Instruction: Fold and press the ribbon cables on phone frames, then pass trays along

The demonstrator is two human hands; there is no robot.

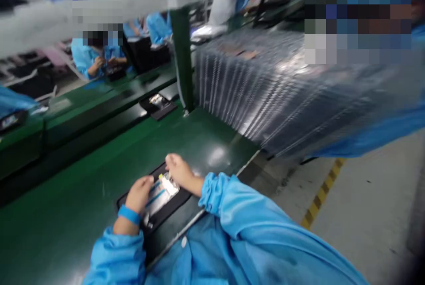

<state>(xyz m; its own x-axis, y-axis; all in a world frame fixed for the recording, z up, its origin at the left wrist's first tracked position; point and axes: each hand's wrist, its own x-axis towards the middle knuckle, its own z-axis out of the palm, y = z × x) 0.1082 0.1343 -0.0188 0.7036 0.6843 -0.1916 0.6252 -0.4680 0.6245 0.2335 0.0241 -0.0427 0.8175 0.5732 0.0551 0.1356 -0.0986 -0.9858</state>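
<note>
On the green workbench (109, 172) in front of me lies a black tray (181, 198). In it is a flat silvery device (160, 203), open like a phone's inside, with blue strips, a bright white area and a small yellow spot. My left hand (137, 194), a blue band at its wrist, is over the tray's left part with its fingers curled and pressed together. My right hand (179, 172) is closed in a pinch above the device's far right end. What either hand's fingertips hold, if anything, is too small and blurred to make out.
A stack of clear plastic trays (245, 86) stands on the right, beyond a green post (182, 55). Another black tray (159, 105) with a device lies by the dark conveyor strip (83, 128). A co-worker (98, 57) sits across. Yellow-black floor tape (323, 192) runs at right.
</note>
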